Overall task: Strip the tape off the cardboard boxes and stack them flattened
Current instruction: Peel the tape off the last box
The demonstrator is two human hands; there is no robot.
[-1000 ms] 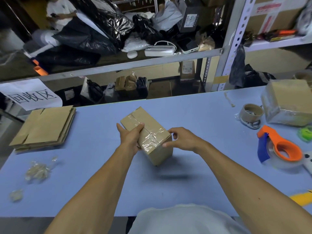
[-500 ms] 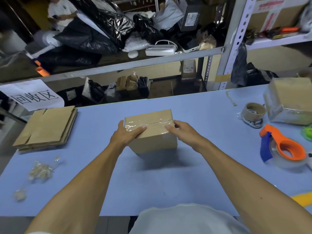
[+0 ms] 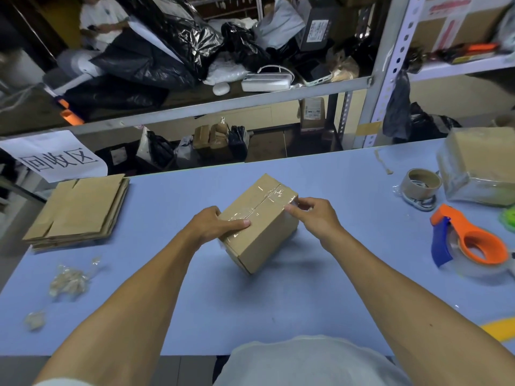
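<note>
A small cardboard box (image 3: 262, 229), sealed with clear tape along its top seam, sits at an angle on the blue table (image 3: 278, 296). My left hand (image 3: 214, 227) grips the box's near left end, thumb across the taped top. My right hand (image 3: 312, 215) pinches at the tape on the box's far right corner. A stack of flattened cardboard boxes (image 3: 78, 210) lies at the table's far left. Another taped box (image 3: 482, 165) stands at the far right.
Crumpled tape scraps (image 3: 68, 281) lie near the left edge. An orange and blue tape dispenser (image 3: 471, 243) and a near-spent tape roll (image 3: 422, 183) sit on the right. Metal shelving (image 3: 390, 65) with bags and clutter stands behind the table. A person sits at the back left.
The box has been turned between my hands, from lying square to me half a second ago to an angled position. My right hand has shifted to the far right corner.
</note>
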